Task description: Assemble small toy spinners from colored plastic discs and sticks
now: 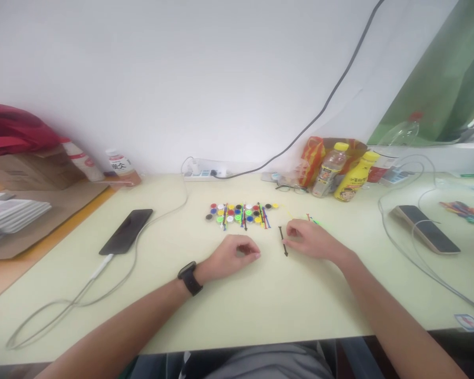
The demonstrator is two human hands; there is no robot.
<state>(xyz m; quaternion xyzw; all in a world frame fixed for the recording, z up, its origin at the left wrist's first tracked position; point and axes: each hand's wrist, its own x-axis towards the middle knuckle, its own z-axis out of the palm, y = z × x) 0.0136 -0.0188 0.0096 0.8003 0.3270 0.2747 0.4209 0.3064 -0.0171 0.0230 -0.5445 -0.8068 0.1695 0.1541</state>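
Observation:
My right hand [308, 239] is closed, its fingertips on a thin black stick [285, 250] with arrow-shaped ends. The stick is upright in the view, close to the tabletop. My left hand [231, 258] rests curled over the table, thumb and fingertips together, with nothing visible in them. A black watch [190, 278] is on that wrist. Beyond the hands, rows of small coloured discs [231, 219] lie in a group with several coloured sticks [244, 217] across them. More small sticks [313, 220] lie just behind my right hand, partly hidden.
A phone [127, 231] on a white cable [102, 267] lies left. Bottles [355, 176] and a red-yellow bag [313, 158] stand back right. A power strip [205, 171] is by the wall. On the right are a wedge-shaped stand [426, 229] and a coloured bundle [466, 213].

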